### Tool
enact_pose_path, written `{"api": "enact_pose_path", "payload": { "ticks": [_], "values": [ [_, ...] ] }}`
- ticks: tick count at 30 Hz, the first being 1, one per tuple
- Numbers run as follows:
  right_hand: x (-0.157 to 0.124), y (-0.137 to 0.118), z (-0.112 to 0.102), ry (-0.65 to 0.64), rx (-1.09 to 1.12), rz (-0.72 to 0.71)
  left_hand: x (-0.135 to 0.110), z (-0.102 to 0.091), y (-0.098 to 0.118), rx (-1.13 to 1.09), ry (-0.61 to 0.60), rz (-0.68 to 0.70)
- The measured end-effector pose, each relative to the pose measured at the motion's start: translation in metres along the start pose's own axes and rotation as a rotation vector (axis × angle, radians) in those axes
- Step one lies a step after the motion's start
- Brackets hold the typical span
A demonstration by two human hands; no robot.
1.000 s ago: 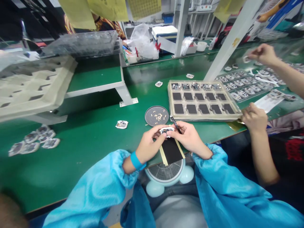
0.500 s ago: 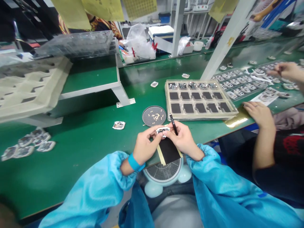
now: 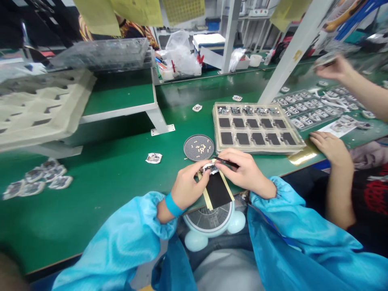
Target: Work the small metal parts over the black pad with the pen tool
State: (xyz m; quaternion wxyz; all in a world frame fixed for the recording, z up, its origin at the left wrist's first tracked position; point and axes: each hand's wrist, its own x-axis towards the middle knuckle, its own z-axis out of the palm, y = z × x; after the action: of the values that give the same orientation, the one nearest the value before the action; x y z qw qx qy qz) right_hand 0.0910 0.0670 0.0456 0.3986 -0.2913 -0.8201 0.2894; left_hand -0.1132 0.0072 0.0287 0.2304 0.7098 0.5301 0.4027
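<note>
My left hand [image 3: 188, 185] pinches a small white-rimmed electronic part [image 3: 209, 167] between thumb and fingers. Black tweezers [image 3: 226, 162] lie in the closed fingers of my right hand [image 3: 250, 171], their tip pointing left at the part. Whether the tip touches it I cannot tell. Beneath both hands is a black pad [image 3: 218, 193] with yellow tape along its sides, at the bench edge. Just beyond the hands sits a round grey perforated dish [image 3: 188, 152] scattered with tiny pale pieces.
A clear compartment tray [image 3: 216, 129] with dark pads stands beyond my right hand. Loose parts lie on the green bench, including one part [image 3: 154, 158] and a pile [image 3: 45, 178] at left. At right are a co-worker's hands [image 3: 329, 149] and a slanted white post [image 3: 287, 56].
The tweezers have swung from upright to nearly level, tip now at the part. My right hand has turned and shifted right, off the part. A co-worker's far hand has lifted something.
</note>
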Motion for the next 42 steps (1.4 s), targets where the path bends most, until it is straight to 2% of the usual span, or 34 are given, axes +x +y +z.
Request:
{"api": "enact_pose_path", "payload": {
  "ticks": [3,5,7,11,14,18,23,27,29,31,33,35,37,40,42],
  "values": [
    [0.000,-0.002,-0.002,0.019,-0.020,0.099,0.000,0.001,-0.001,-0.003,0.006,-0.027],
    [0.002,-0.004,-0.004,0.041,-0.027,0.116,0.000,0.001,-0.002,-0.006,0.013,-0.022],
    [0.005,-0.006,-0.006,0.035,-0.020,0.066,0.000,0.001,-0.002,-0.007,0.015,-0.008],
    [0.009,-0.003,-0.005,-0.068,-0.035,-0.070,0.001,0.001,-0.002,0.014,0.019,0.011],
    [0.007,0.001,-0.002,-0.095,-0.075,-0.115,0.000,0.001,-0.002,0.023,0.026,0.005],
    [0.004,0.003,-0.001,-0.112,-0.144,-0.125,0.000,0.002,-0.002,0.024,0.019,-0.006],
    [0.009,-0.001,-0.002,-0.228,-0.294,-0.143,0.001,0.000,-0.005,0.048,0.032,-0.002],
    [0.024,-0.002,0.002,-0.325,-0.300,-0.151,0.008,-0.004,-0.010,-0.017,0.048,-0.064],
    [0.037,0.001,0.006,-0.316,-0.246,-0.148,0.013,-0.010,-0.014,-0.110,0.081,-0.128],
    [0.055,0.005,0.009,-0.262,-0.263,-0.128,0.019,-0.022,-0.023,-0.143,0.137,-0.188],
    [0.074,0.009,0.012,-0.230,-0.417,-0.081,0.026,-0.044,-0.037,-0.041,0.194,-0.231],
    [0.089,0.012,0.014,-0.249,-0.598,-0.028,0.034,-0.075,-0.060,0.157,0.235,-0.272],
    [0.097,0.011,0.014,-0.248,-0.661,0.000,0.046,-0.110,-0.088,0.311,0.300,-0.349],
    [0.090,0.004,0.012,-0.126,-0.485,-0.040,0.065,-0.156,-0.133,0.389,0.393,-0.505],
    [0.076,-0.004,0.006,-0.026,-0.337,-0.073,0.075,-0.176,-0.156,0.398,0.398,-0.543]
  ]
}}
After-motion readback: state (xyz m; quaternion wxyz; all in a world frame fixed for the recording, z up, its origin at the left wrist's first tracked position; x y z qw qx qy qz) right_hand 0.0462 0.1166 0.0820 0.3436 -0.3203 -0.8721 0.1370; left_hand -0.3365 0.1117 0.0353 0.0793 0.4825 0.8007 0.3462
